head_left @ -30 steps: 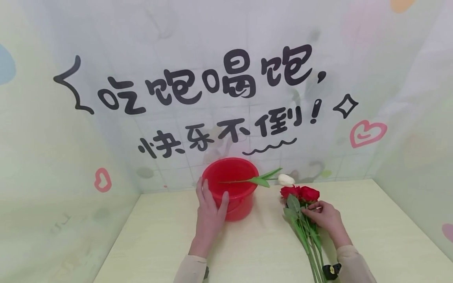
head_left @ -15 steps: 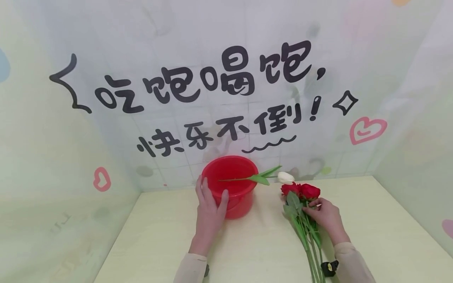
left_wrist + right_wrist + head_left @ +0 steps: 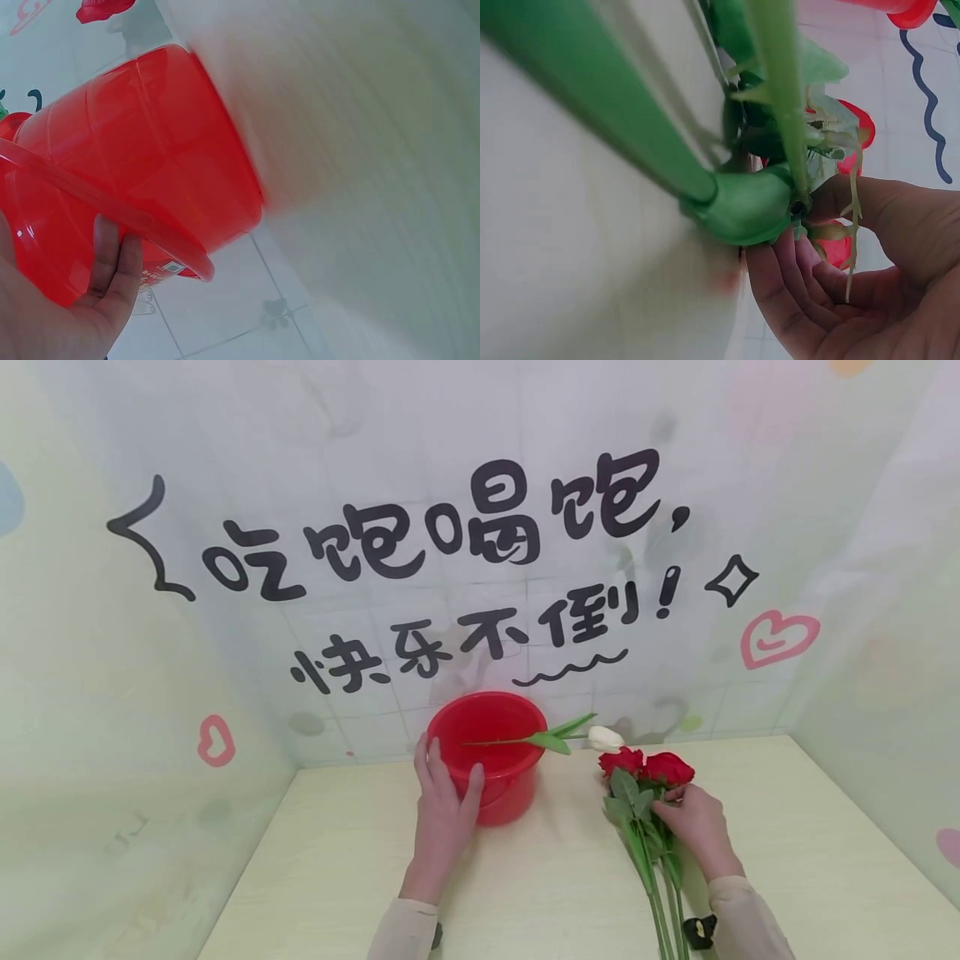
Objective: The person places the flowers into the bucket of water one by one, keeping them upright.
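My left hand (image 3: 442,818) holds the side of a red plastic bucket (image 3: 513,793), thumb and fingers spread at its rim. In the left wrist view, fingers (image 3: 120,262) lie against the wall by the bucket's handle (image 3: 105,196). A white tulip (image 3: 604,738) lies across the opening, stem inside, bloom out past the right rim. My right hand (image 3: 697,827) pinches the stem of a red rose (image 3: 669,768) just under its bloom. Beside it on the table lies another red rose (image 3: 621,763), with green stems and leaves (image 3: 637,843) bunched below.
The pale wooden table (image 3: 360,860) meets a printed backdrop (image 3: 375,427) close behind the bucket. Side walls of the same sheet stand left and right. A small black object (image 3: 700,932) is by the right sleeve (image 3: 750,918).
The right hand has shifted slightly right with the rose, whose bloom now sits farther from the other one. The left hand and bucket stay put.
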